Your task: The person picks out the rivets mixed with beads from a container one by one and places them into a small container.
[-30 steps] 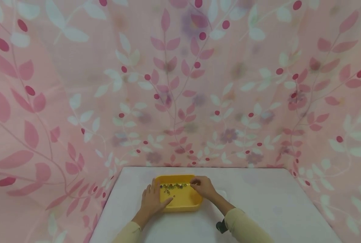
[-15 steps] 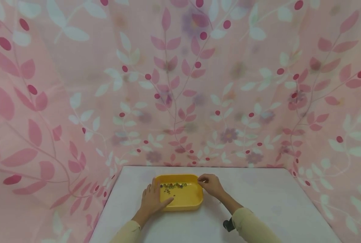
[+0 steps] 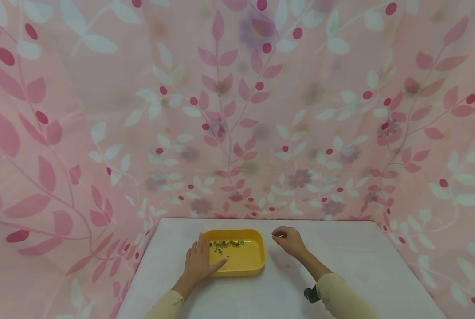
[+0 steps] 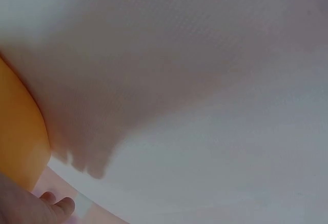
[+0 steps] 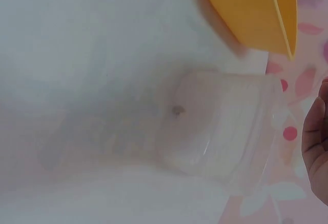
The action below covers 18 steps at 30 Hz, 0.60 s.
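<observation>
My left hand lies with fairly straight fingers over the left side of a yellow tray, thumb reaching over its front edge. Inside the tray are several glass marbles in a loose row and a cluster of tiny dark pieces. To the right of the tray, my right hand is raised with thumb and fingertips pinched together. Whatever sits between those fingertips is too small to make out. Under that hand stands a clear plastic container with one small dark piece at its bottom.
White cloth covers the table. Pink leaf-patterned fabric hangs behind and along both sides. A black device sits at the right wrist.
My right hand has moved rightward from over the tray's right end, past its rim, to above the clear container, fingertips still together. My left hand and the tray have stayed put.
</observation>
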Each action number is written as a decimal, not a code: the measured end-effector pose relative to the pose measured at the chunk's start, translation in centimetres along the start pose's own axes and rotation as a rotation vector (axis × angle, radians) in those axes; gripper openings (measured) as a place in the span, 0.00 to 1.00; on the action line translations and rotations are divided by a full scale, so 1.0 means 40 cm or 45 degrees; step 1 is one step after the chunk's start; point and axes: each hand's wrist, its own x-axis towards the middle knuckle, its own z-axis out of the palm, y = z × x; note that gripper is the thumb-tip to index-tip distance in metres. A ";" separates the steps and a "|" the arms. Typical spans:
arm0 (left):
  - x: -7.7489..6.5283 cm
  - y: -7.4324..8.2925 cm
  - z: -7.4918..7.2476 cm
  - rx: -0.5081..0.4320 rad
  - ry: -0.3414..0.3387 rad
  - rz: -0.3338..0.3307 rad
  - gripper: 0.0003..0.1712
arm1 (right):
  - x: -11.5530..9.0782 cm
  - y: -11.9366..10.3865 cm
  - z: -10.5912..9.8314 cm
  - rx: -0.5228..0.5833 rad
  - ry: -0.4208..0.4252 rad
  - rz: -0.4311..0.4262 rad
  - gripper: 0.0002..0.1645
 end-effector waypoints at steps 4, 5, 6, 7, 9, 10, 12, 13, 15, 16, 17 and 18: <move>-0.002 0.000 0.001 0.011 -0.012 -0.014 0.64 | -0.008 0.015 -0.028 -0.002 0.033 0.008 0.04; -0.002 0.000 0.001 0.010 -0.009 -0.016 0.64 | -0.010 0.017 -0.037 -0.001 0.038 0.006 0.04; -0.002 0.000 0.001 0.004 -0.005 -0.018 0.64 | -0.011 0.018 -0.046 0.004 0.047 0.001 0.04; -0.001 0.001 0.000 -0.001 -0.004 -0.015 0.64 | -0.012 0.019 -0.057 0.006 0.060 0.004 0.04; 0.000 0.003 -0.001 -0.013 -0.007 -0.011 0.64 | -0.013 0.025 -0.078 0.006 0.094 -0.009 0.05; 0.001 0.005 -0.002 -0.017 -0.010 -0.007 0.64 | -0.014 0.029 -0.088 0.011 0.105 0.000 0.04; 0.003 0.007 -0.004 -0.023 -0.009 0.004 0.63 | -0.017 0.040 -0.104 0.014 0.116 0.018 0.04; 0.002 0.009 -0.005 -0.021 -0.009 0.004 0.63 | -0.019 0.047 -0.110 0.015 0.119 0.030 0.05; 0.000 0.012 -0.007 -0.015 -0.001 0.003 0.63 | -0.026 0.062 -0.120 0.024 0.112 0.053 0.05; -0.001 0.013 -0.008 -0.017 0.011 0.006 0.62 | -0.029 0.069 -0.123 0.032 0.107 0.061 0.06; -0.002 0.014 -0.009 -0.015 0.021 0.011 0.62 | -0.033 0.076 -0.126 0.038 0.107 0.065 0.06; -0.004 0.014 -0.008 -0.014 0.030 0.015 0.62 | -0.038 0.082 -0.129 0.043 0.112 0.069 0.07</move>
